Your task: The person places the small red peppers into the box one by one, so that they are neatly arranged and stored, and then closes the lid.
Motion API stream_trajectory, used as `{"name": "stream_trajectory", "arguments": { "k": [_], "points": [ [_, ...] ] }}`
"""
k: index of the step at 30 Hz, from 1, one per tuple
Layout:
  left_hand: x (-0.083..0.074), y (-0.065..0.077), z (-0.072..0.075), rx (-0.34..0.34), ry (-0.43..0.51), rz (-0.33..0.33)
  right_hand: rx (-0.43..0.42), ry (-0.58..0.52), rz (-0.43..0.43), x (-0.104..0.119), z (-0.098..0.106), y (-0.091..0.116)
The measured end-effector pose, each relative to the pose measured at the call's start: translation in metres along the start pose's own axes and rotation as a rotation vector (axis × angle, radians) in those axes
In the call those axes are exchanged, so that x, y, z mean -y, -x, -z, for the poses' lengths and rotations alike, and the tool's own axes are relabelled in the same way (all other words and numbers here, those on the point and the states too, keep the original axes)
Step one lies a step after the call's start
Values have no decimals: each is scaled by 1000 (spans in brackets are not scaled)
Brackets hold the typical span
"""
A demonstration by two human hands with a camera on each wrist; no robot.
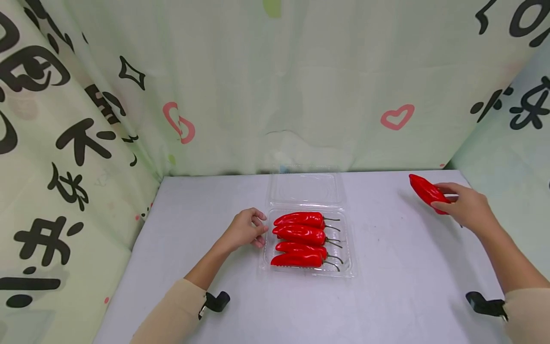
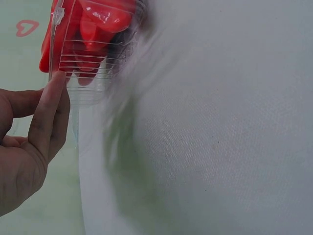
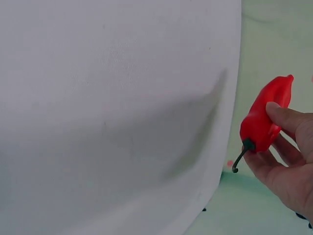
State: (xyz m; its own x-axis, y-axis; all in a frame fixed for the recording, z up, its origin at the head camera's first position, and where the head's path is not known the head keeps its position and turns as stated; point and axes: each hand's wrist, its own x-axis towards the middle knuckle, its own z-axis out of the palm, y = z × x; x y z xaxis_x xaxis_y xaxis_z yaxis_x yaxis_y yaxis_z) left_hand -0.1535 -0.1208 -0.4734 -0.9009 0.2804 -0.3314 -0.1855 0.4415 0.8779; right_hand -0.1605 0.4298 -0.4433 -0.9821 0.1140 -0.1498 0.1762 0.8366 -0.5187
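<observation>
My right hand (image 1: 464,205) holds a red chili pepper (image 1: 425,190) above the back right of the table, thumb on one side and fingers on the other. In the right wrist view the held pepper (image 3: 266,115) has its curved dark green stem pointing down. Several more red peppers (image 1: 301,234) lie side by side in a clear plastic clamshell box (image 1: 347,267), stems to the right. The box's lid (image 1: 305,188) is folded back, away from me. My left hand (image 1: 246,229) is at the box's left side; in the left wrist view, extended fingertips (image 2: 57,81) meet its ribbed wall.
A white-covered table (image 1: 386,296) carries the box near its middle. Pale green curtains (image 1: 301,86) with dark lettering and pink hearts hang behind the table and along both sides. A black wrist mount (image 1: 216,302) sits at the left sleeve, another (image 1: 485,305) at the right.
</observation>
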Motion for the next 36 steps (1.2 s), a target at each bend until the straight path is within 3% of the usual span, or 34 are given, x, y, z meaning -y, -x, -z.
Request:
{"name": "stream_trajectory", "arguments": {
  "k": [36],
  "points": [
    [0,-1,0,-4,-22,4,45,-45,333,122,-37,36]
  ]
}}
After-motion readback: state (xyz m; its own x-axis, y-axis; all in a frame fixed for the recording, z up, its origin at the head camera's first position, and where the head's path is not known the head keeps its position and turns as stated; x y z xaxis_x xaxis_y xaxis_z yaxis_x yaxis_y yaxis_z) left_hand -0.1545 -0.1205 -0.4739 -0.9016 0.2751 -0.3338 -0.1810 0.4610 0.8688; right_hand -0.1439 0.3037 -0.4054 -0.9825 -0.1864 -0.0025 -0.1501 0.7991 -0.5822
